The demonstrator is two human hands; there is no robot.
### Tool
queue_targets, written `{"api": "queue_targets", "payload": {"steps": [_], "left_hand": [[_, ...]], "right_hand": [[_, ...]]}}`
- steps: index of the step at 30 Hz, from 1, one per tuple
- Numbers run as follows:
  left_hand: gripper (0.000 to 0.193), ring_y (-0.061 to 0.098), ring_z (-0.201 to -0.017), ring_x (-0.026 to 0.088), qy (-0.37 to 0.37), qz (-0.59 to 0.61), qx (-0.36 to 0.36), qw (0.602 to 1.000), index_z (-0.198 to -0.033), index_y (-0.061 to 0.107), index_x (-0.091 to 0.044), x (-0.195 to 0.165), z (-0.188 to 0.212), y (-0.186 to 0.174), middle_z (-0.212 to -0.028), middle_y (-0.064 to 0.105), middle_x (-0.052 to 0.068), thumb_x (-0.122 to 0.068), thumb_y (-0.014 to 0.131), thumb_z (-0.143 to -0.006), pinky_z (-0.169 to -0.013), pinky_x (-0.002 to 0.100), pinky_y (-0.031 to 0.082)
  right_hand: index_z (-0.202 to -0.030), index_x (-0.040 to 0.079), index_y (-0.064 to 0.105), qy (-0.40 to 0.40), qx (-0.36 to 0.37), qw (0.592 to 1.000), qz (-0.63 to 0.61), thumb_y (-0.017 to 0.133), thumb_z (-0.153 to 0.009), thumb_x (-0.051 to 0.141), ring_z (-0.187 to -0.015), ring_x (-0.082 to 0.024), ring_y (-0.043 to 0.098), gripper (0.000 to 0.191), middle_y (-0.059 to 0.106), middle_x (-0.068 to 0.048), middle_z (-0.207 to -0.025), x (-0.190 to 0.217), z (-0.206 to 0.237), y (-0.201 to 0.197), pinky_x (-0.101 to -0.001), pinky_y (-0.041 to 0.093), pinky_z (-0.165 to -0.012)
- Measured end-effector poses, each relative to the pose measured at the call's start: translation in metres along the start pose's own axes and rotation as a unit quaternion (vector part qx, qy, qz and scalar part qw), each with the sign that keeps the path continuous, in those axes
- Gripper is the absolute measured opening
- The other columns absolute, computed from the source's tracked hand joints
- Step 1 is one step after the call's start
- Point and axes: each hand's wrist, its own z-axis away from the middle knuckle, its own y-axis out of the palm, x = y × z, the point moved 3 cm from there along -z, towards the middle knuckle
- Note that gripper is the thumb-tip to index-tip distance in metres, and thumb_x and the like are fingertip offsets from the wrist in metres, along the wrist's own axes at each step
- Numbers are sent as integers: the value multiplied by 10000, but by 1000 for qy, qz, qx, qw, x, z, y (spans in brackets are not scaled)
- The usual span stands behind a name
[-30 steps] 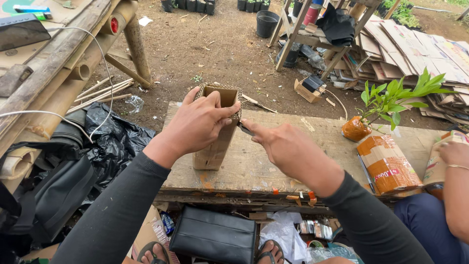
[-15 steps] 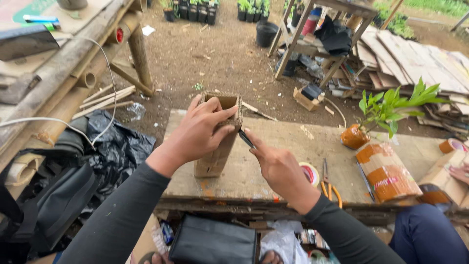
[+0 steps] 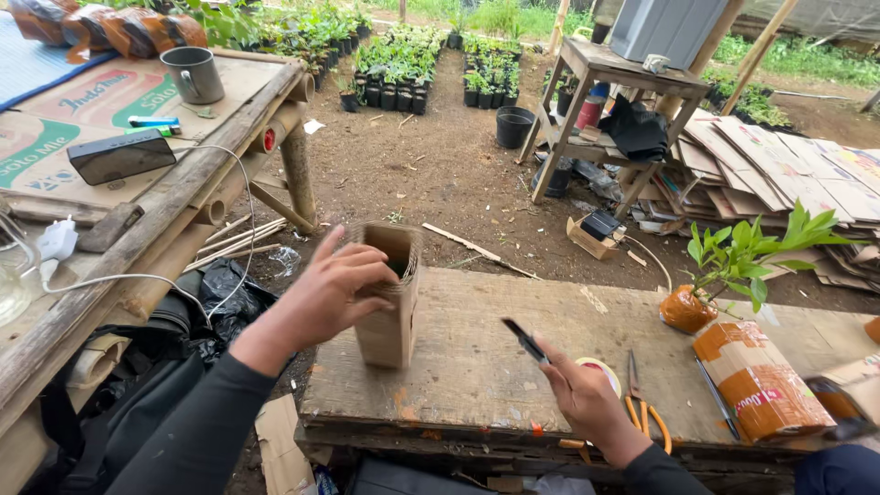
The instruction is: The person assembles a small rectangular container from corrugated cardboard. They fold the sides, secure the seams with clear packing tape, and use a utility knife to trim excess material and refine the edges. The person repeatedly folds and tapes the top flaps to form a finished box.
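The left hand (image 3: 335,293) grasps an upright cardboard sleeve (image 3: 390,293), fingers wrapped across its near face and thumb at its left side; the sleeve stands on the wooden bench (image 3: 495,367), close to the bench's left edge and a little back from its near edge. The right hand (image 3: 587,399) is clenched around a dark narrow blade (image 3: 524,340) that points up and left toward the sleeve, well short of touching it; the hand rests low by the bench's near edge.

As a judgement, the sleeve is being shaped or trimmed into a pot, and the blade sits between cuts; the next cut calls for a steady left-hand hold and the tip brought to the sleeve's right wall, clear of the gripping fingers.

The sleeve is open at the top; its inside looks dark, and whether it holds anything cannot be told. Orange-handled scissors (image 3: 646,412) and a tape roll (image 3: 600,369) lie just beside the right hand. Toward the bench's right edge a leafy seedling (image 3: 747,252) grows from an orange wrapped pot (image 3: 687,310), and a tape-bound cardboard roll (image 3: 761,378) lies near it. A metal mug (image 3: 192,73) stands on the bamboo table (image 3: 174,202) to the left.
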Motion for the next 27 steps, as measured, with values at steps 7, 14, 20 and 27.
{"api": "queue_targets", "payload": {"steps": [7, 14, 20, 27], "left_hand": [[227, 643, -1033, 224, -48, 74, -101, 991, -1012, 745, -116, -19, -13, 31, -952, 694, 24, -179, 816, -805, -1249, 639, 102], [177, 642, -1006, 267, -39, 144, -96, 984, -1002, 679, -91, -39, -20, 30, -927, 613, 52, -156, 763, -861, -1248, 610, 129], [182, 639, -926, 269, -53, 158, -104, 980, -994, 661, -92, -40, -22, 33, -876, 573, 65, -143, 758, -849, -1259, 605, 122], [174, 628, -972, 285, -48, 158, -112, 980, -979, 641, -92, -42, -23, 33, -896, 569, 68, -138, 754, -855, -1232, 621, 129]], "right_hand": [[-1434, 147, 567, 5, 32, 999, -25, 599, -983, 194, -518, -353, 598, 454, 596, -219, -632, 96, -49, -44, -405, 475, -507], [-1352, 191, 594, -28, 114, 983, 138, 556, -977, 262, -576, -374, 651, 384, 670, -161, -645, 147, -89, -58, -506, 461, -514], [-1433, 203, 576, -43, 146, 964, 216, 527, -960, 209, -594, -348, 667, 475, 682, -147, -668, 146, -92, -53, -495, 487, -519], [-1431, 132, 542, -72, 169, 943, 276, 511, -877, 75, -624, -325, 682, 558, 681, -145, -679, 147, -95, -55, -475, 515, -545]]}}
